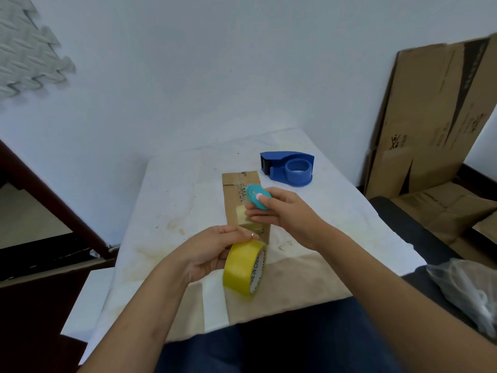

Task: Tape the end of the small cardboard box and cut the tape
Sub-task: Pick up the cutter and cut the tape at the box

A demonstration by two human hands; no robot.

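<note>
A small flat cardboard box [236,195] lies on the white-covered table [172,200], its near end toward me. My left hand [212,251] holds a yellow tape roll [243,270] just in front of that near end. A strip of tape [243,214] runs from the roll up onto the box. My right hand [279,208] grips a small teal round cutter [256,196] with a pink button, held above the box over the taped part, fingertips touching the strip.
A blue tape dispenser [291,168] stands behind the box at the back right. Flattened cardboard sheets [430,117] lean on the wall to the right. A plastic bag [468,289] lies at the right edge. Brown paper [293,281] covers the table's near part.
</note>
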